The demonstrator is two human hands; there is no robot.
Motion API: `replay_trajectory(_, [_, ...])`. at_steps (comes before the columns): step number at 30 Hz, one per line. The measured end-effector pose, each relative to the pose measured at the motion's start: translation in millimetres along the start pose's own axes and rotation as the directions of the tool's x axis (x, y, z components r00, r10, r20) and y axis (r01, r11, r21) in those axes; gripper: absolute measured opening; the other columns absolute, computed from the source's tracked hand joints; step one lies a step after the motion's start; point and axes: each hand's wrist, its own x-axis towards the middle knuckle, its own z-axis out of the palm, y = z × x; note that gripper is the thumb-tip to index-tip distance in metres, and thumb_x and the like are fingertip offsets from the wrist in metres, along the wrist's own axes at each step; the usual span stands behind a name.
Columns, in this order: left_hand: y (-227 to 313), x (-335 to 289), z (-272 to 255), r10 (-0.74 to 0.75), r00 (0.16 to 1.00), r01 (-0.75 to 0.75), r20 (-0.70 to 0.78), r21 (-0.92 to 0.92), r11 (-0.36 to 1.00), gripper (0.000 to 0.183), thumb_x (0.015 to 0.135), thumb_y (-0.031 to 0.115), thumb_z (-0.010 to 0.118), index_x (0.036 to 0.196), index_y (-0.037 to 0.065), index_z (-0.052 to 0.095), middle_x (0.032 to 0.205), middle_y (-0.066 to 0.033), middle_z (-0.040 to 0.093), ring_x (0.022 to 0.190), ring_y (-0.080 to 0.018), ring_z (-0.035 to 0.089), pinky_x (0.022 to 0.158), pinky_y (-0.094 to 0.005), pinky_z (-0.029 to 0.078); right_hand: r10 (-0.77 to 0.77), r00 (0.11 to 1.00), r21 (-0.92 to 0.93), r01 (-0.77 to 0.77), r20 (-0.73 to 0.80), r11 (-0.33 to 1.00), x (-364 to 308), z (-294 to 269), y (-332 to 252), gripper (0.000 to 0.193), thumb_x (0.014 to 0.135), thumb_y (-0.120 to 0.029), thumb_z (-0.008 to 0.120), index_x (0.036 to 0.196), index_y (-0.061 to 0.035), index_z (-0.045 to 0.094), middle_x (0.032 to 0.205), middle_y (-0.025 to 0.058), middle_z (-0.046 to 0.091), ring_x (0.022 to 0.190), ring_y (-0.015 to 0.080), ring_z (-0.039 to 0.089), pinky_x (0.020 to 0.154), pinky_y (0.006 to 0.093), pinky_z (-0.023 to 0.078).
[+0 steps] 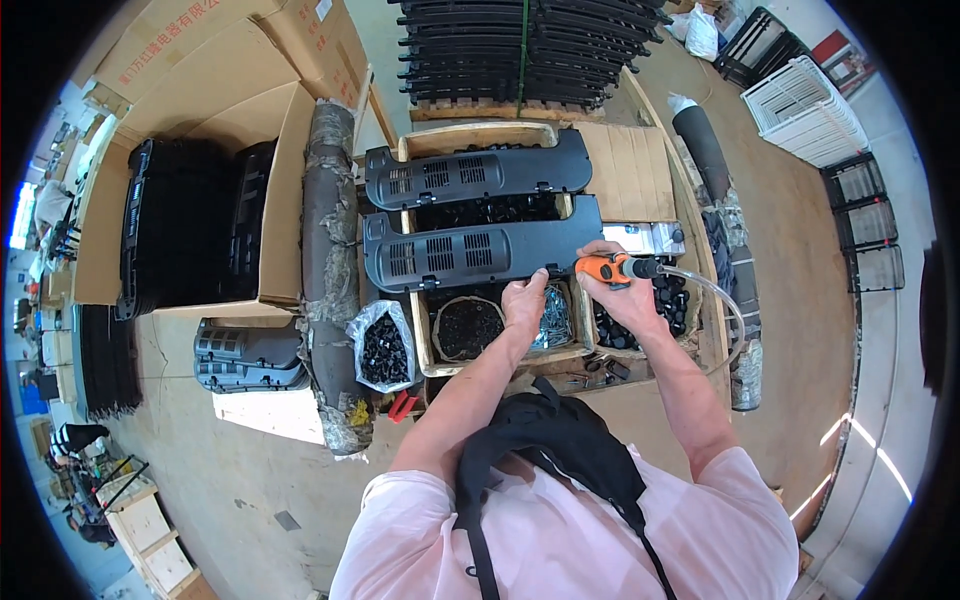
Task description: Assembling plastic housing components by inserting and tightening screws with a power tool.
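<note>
My right hand (622,300) is wrapped round an orange power screwdriver (603,269), its dark rear end joined to a clear hose. The tool's front end points left, beside the right end of a black plastic panel (460,252) with slotted vents. At that panel's near edge, my left hand (524,303) is closed, thumb on top near a small dark clip; the fingers beneath are partly hidden. A second, similar panel (520,172) lies just beyond. Both rest across wooden bins. Below my hands, one bin holds silvery screws (553,318) and small dark parts (468,328).
Left of the bench stand a wrapped roll (330,220), a bag of black clips (385,345) and a cardboard box (290,200) of black panels. More panels (250,355) lie below it. A tall black stack (470,60) rises behind. The clear hose (735,310) curves along the right.
</note>
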Motion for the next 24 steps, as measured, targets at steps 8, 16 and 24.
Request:
replay_trajectory(8, [-0.7,5.2,0.9,0.043,0.999,-0.043,-0.015,0.042,0.998,0.036,0.096,0.033,0.073,0.069,0.012,0.059,0.059,0.0073,0.046,0.048,-0.0075,0.037,0.046,-0.0329,0.026,0.014,0.998,0.006,-0.014,0.058,1.000,8.9,-8.7,-8.2,0.045,0.087,-0.015,0.079,0.128,-0.0059,0.064,0.121,0.0109,0.074,0.111,0.0177,0.070,0.097,0.0327,0.055])
replay_trajectory(16, [-0.5,-10.3,-21.8,-0.100,0.963,0.117,0.251,-0.052,0.992,0.039,0.103,0.042,0.061,0.083,0.008,0.061,0.073,-0.0036,0.061,0.063,-0.0166,0.060,0.054,-0.0328,0.046,-0.007,0.989,0.317,0.054,-0.146,0.947,-20.4,-17.6,-21.4,0.049,0.087,-0.004,0.079,0.132,-0.0004,0.059,0.122,0.0126,0.071,0.116,0.0197,0.068,0.105,0.0360,0.052])
replay_trajectory(24, [-2.9,-32.0,-46.5,-0.259,0.880,0.347,0.398,-0.167,0.923,0.022,0.111,0.014,0.052,0.124,0.000,0.061,0.104,-0.0075,0.068,0.086,-0.0198,0.069,0.075,-0.0321,0.063,0.154,0.973,0.597,-0.022,-0.169,0.802,-45.2,-10.2,-7.6,0.051,0.086,-0.001,0.075,0.133,0.0012,0.055,0.120,0.0159,0.071,0.113,0.0218,0.067,0.103,0.0387,0.053])
